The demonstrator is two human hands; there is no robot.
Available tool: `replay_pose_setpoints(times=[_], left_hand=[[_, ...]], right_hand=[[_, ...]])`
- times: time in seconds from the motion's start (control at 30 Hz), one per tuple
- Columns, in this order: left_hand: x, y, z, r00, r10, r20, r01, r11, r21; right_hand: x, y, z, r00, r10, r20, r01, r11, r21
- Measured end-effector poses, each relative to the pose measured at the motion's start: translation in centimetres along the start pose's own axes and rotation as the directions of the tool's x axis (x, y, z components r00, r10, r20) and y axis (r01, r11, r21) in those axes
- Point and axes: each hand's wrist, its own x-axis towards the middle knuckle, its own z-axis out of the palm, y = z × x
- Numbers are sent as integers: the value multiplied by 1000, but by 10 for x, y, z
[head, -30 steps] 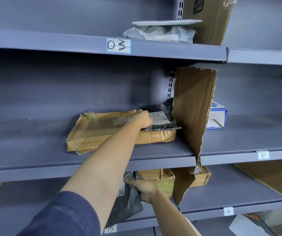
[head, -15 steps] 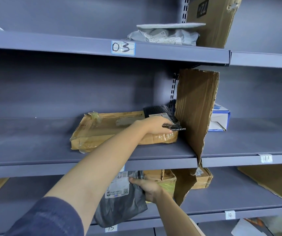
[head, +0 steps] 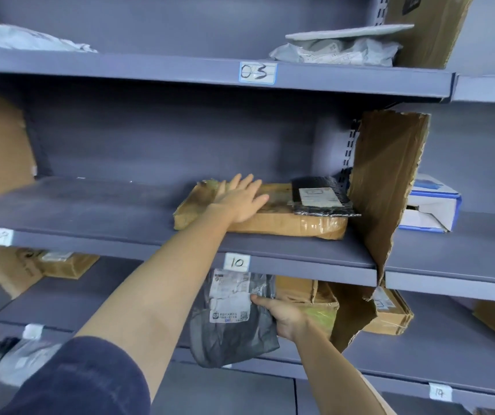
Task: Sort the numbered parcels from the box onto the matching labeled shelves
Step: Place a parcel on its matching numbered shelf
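We are resting the left hand [head: 240, 199] flat on the brown taped parcel [head: 258, 212] on the shelf tagged 10 [head: 236, 262], fingers spread wide, palm down, gripping nothing. Just right of that hand a black bubble mailer [head: 319, 195] is lying on the parcel's right end, against the torn cardboard divider [head: 387, 181]. To do this step well (our judgement), we are keeping the stack square and back from the shelf lip, then checking the next number before moving. Below, the right hand [head: 285, 317] is pinching a grey poly mailer [head: 231, 324] by its right edge, thumb on the white label; the bag is hanging under the shelf front. Its number is too blurred to read.
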Motion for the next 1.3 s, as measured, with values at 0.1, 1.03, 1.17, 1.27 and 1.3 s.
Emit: replay_pose_setpoints(times=[0.1,1.03,1.17,1.27,1.3], left_hand=[[-37,-45,-1,983,-176,-45,177,984,20],[-429,-266,35,441,-897,-26,897,441,-26],[-463,-314,31,415,-910,-10,909,415,-40],[-486,-349,35,383,-924,23,922,380,-70],[-492,-360,37,371,-928,33,926,368,-86]], right_hand=[[2,6,11,1000,8,20,-7,1000,-22],[-30,113,261,766,267,585,-28,922,-385],[-35,143,319,773,288,565,-24,903,-429],[-37,166,356,768,314,558,-39,893,-449],[-36,174,367,764,327,557,-46,888,-457]])
